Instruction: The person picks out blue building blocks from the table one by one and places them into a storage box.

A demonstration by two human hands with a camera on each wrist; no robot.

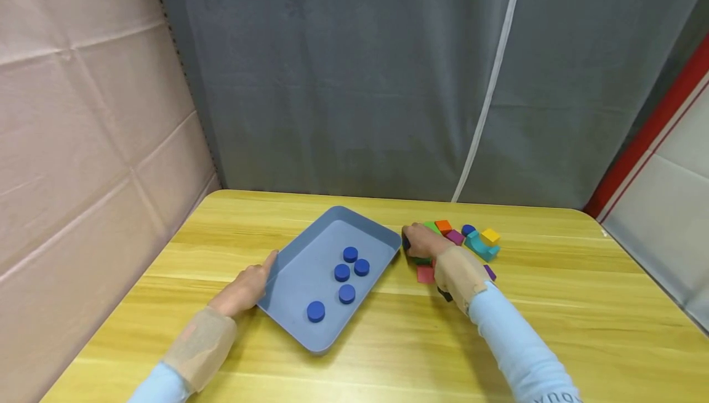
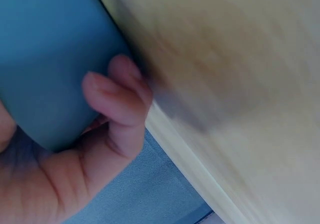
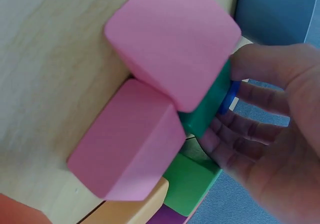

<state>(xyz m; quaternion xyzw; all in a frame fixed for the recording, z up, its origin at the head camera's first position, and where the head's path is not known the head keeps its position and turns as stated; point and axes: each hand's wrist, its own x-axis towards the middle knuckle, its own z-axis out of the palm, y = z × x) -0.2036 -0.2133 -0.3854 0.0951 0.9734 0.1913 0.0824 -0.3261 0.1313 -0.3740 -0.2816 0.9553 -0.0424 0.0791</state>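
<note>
My left hand [image 1: 246, 286] holds the grey-blue tray [image 1: 293, 261] by its left wall. In the left wrist view its curled fingers [image 2: 120, 99] lie against the tray's wall, with the thumb mostly cut off. Several blue discs [image 1: 341, 272] lie inside the tray. Just right of the tray, my right hand [image 1: 425, 242] reaches into a pile of coloured blocks. The right wrist view shows its thumb and fingers about a blue disc [image 3: 230, 97], partly hidden behind a dark green block [image 3: 207, 106]. Two pink blocks [image 3: 172, 39] lie close to that hand.
Around the right hand are an orange block [image 1: 444, 226], a teal curved block [image 1: 480, 247], a yellow block [image 1: 490, 237] and another blue disc [image 1: 468, 229]. A grey curtain [image 1: 343, 83] hangs behind the wooden table [image 1: 183, 267]; a pale wall covering [image 1: 83, 144] stands left.
</note>
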